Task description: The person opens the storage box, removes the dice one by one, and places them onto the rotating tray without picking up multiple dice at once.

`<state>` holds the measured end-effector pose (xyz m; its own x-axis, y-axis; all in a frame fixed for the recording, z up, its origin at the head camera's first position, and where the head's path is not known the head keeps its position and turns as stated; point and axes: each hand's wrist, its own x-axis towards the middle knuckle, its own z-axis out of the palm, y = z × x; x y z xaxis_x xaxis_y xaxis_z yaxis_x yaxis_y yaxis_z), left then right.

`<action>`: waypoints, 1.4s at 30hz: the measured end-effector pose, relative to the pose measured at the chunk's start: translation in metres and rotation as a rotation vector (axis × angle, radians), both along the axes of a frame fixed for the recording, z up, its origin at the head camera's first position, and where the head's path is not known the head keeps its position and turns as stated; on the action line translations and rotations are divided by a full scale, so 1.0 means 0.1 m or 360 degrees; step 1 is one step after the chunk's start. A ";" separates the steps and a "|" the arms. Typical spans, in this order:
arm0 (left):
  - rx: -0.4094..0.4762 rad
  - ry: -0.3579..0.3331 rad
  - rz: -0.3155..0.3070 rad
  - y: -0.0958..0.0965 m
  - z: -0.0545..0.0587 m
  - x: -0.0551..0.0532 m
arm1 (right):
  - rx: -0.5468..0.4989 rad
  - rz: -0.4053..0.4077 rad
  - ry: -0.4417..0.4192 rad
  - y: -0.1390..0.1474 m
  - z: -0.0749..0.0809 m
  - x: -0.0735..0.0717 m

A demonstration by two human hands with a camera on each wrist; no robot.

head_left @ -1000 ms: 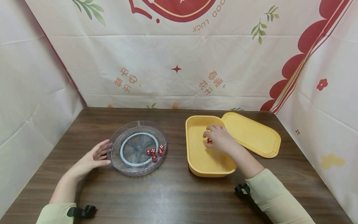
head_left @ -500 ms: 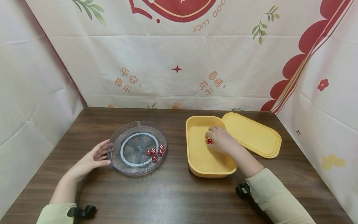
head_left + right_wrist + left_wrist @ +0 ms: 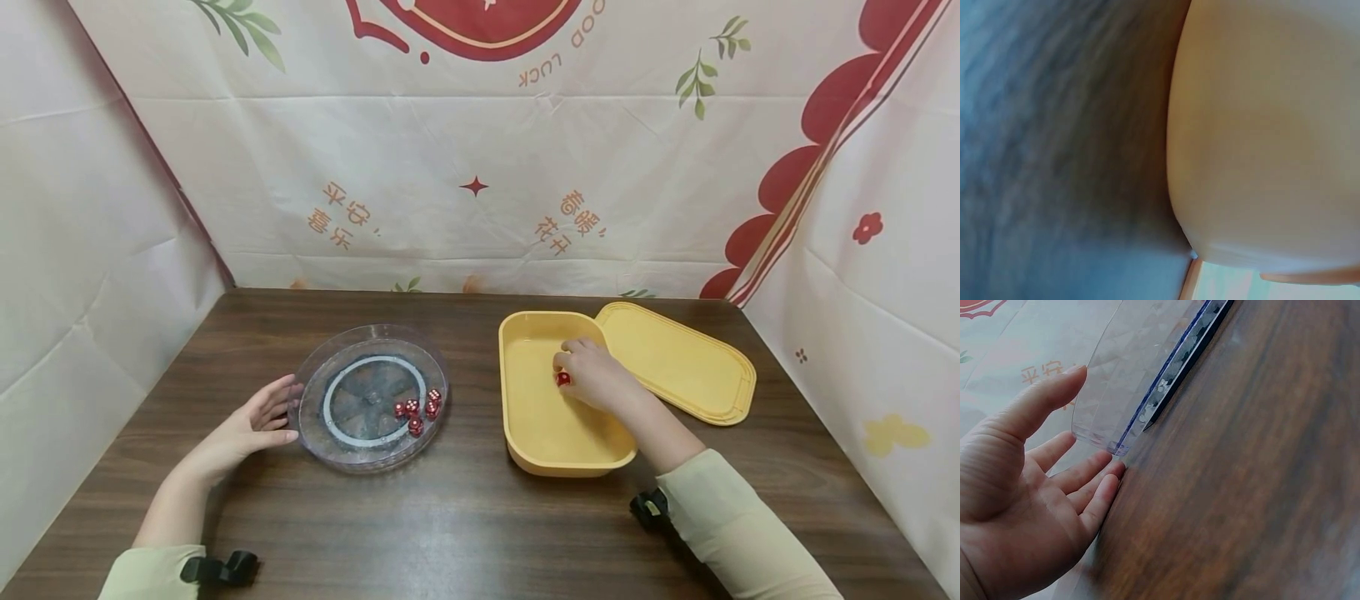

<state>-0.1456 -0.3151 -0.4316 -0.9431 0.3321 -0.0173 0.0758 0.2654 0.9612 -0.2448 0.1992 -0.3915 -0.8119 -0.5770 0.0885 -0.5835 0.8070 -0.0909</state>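
Note:
My right hand (image 3: 597, 379) reaches into a yellow rectangular box (image 3: 543, 454), its fingers and thumb curled about a red die (image 3: 563, 379) low in the box. Part of that die is hidden by the fingers. On the left stands a round clear plastic tray (image 3: 311, 433), with several red dice (image 3: 416, 427) gathered at its right side. My left hand (image 3: 247, 429) rests at the tray's left edge, thumb and fingers spread. In the left wrist view, the fingertips of the left hand (image 3: 1041, 500) lie against or just beside the clear wall.
A yellow lid (image 3: 678, 362) lies on the dark wooden table (image 3: 450, 533), against the box's back right side. Printed white cloth (image 3: 420, 150) encloses the back and sides. The box's outer wall (image 3: 1260, 137) fills much of the right wrist view.
My right fingers have drawn in slightly around the die in the box. My left hand, the tray and its dice have stayed put.

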 end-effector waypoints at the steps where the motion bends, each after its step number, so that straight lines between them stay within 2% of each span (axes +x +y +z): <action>1: 0.0001 0.0001 -0.0001 0.00 0.00 0.00 | 0.0000 0.0006 0.0012 0.00 0.00 0.00; 19: -0.0003 -0.0004 0.0004 0.00 0.00 0.00 | 0.0027 0.0066 0.0088 0.00 0.03 0.02; 34: -0.0043 -0.0015 0.0032 -0.03 -0.04 -0.02 | 0.0067 0.0000 0.0072 -0.02 0.07 0.05; 42: -0.0017 -0.0004 0.0001 -0.02 -0.03 -0.02 | 0.0061 -0.0017 0.0071 -0.03 0.11 0.07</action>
<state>-0.1475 -0.3169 -0.4345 -0.9432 0.3314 -0.0235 0.0730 0.2756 0.9585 -0.2377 0.1958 -0.3807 -0.8140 -0.5718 0.1027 -0.5774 0.8158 -0.0343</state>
